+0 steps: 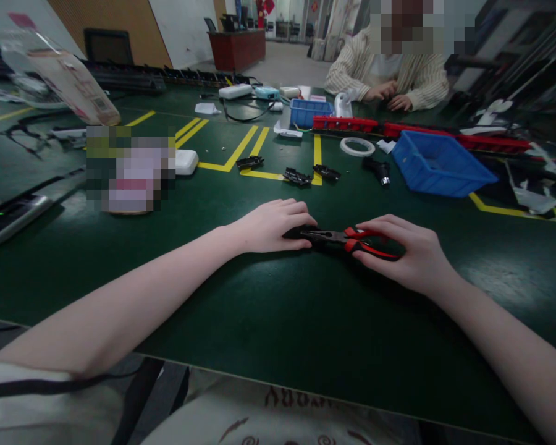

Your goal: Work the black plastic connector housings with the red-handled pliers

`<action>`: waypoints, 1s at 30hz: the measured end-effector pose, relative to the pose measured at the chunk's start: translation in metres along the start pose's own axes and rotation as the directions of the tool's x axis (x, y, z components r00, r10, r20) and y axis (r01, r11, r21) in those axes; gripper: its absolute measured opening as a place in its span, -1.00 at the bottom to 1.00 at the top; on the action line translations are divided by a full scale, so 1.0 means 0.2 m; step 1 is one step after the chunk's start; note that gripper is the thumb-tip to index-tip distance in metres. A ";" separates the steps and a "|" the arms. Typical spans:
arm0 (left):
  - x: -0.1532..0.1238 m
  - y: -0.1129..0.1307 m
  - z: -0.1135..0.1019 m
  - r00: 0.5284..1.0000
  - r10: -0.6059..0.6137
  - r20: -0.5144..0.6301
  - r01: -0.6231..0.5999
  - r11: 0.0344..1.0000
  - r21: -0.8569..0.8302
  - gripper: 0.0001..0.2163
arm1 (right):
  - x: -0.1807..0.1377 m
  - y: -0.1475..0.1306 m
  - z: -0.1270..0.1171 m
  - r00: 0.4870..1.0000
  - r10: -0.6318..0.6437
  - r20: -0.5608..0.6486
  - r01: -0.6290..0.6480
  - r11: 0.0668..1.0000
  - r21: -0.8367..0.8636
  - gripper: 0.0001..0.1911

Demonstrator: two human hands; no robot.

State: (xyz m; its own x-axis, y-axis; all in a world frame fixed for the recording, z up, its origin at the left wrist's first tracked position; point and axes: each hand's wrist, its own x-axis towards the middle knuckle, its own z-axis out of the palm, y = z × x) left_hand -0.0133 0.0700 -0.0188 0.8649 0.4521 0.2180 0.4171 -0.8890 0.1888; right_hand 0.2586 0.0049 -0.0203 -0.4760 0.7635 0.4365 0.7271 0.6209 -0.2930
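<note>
My left hand is closed around a small black part, resting close to the table surface. Most of that part is hidden under the fingers. My right hand grips the red and black handles of needle-nose pliers. Their jaws point left and reach the black part at my left fingertips; whether they are clamped on it I cannot tell. Beyond my hands lie several dark pieces, among them a black clip-like piece and a black piece with a shiny end.
A blue bin stands at the right, with a smaller blue basket farther back. A roll of tape lies near red strips. At the left are a white case and a bottle. A person in a striped sleeve sits opposite.
</note>
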 end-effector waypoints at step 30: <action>-0.02 -0.03 -0.04 0.999 -0.020 0.028 0.024 0.992 -0.122 -0.52 | 0.00 -0.02 0.04 0.998 0.053 0.038 -0.055 0.997 0.044 -0.66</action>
State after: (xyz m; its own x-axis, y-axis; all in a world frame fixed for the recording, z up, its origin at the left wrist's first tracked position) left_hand -0.0219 0.0732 -0.0133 0.8637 0.4680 0.1872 0.4004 -0.8626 0.3090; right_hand 0.2516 0.0029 -0.0250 -0.4549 0.8016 0.3879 0.7295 0.5852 -0.3541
